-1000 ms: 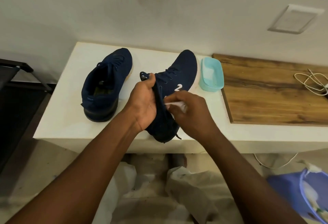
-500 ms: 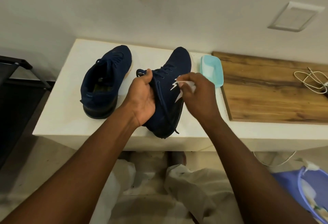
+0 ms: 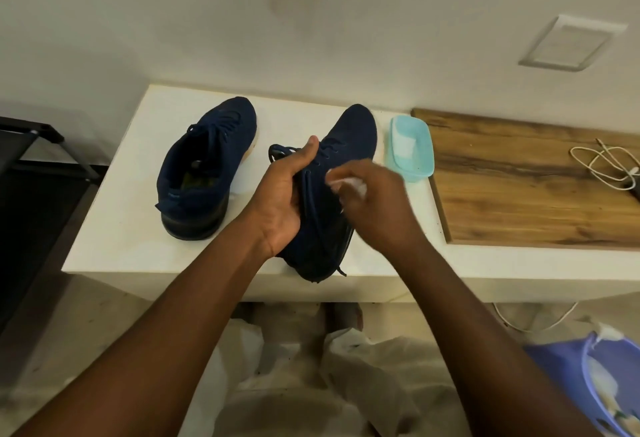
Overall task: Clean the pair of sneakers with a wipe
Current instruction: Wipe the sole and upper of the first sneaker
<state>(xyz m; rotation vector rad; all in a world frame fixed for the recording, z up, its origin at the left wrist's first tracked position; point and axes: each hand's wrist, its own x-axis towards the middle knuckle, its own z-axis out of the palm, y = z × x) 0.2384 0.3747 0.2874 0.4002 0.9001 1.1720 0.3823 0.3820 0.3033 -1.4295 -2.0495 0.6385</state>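
Note:
Two navy sneakers are on a white counter point(image 3: 114, 228). The left sneaker point(image 3: 207, 169) stands upright on its sole, untouched. My left hand point(image 3: 282, 194) grips the right sneaker point(image 3: 346, 145) at its tongue and collar, tilting it onto its side with the toe toward the wall. My right hand point(image 3: 377, 208), blurred by motion, holds a crumpled white wipe point(image 3: 349, 185) against the sneaker's outer side near the laces.
A turquoise plastic tub point(image 3: 415, 149) with white wipes sits just right of the held sneaker. A wooden board point(image 3: 536, 187) with a white cable point(image 3: 606, 166) lies further right. A purple basin point(image 3: 588, 388) sits on the floor at lower right, a dark rack point(image 3: 34, 145) at left.
My right hand has rubbed the wipe along the sneaker's side, up toward the toe and back down toward the middle. My left hand kept its grip, tilting the shoe slightly.

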